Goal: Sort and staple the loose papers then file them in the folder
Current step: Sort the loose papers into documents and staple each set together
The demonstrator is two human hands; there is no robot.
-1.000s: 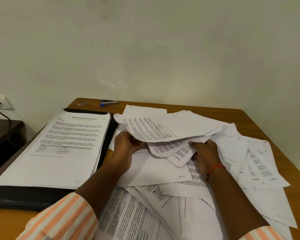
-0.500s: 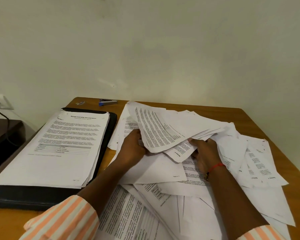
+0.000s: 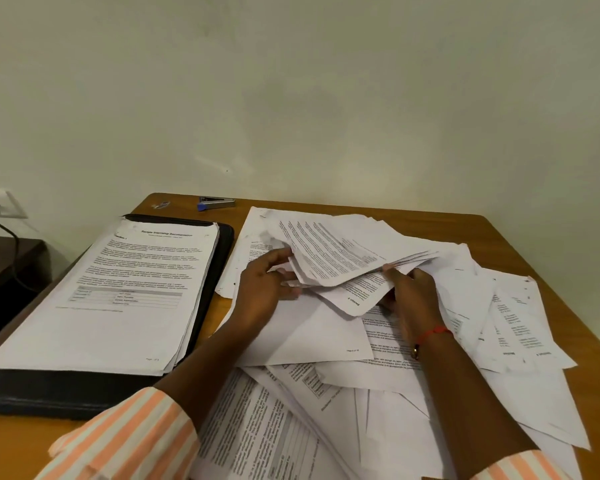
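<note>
Wooden desk [image 3: 520, 244] against pale wall carrying loose papers [image 3: 326, 427] scattered across centre and right. Lifted sheaf [image 3: 333, 258] being held above pile: left hand [image 3: 260, 292] pinching its left edge, right hand [image 3: 413, 292] pinching its right edge, fingers [image 3: 280, 254] curling round paper. Sorted stack [image 3: 118, 299] lying on open black folder [image 3: 222, 268] at left. Stapler [image 3: 215, 203] sitting near far edge.

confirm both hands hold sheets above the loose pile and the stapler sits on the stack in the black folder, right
Not quite. The head view shows the stapler on the table beyond the black folder, not on the stack. The left hand and right hand do hold sheets above the loose pile.
</note>
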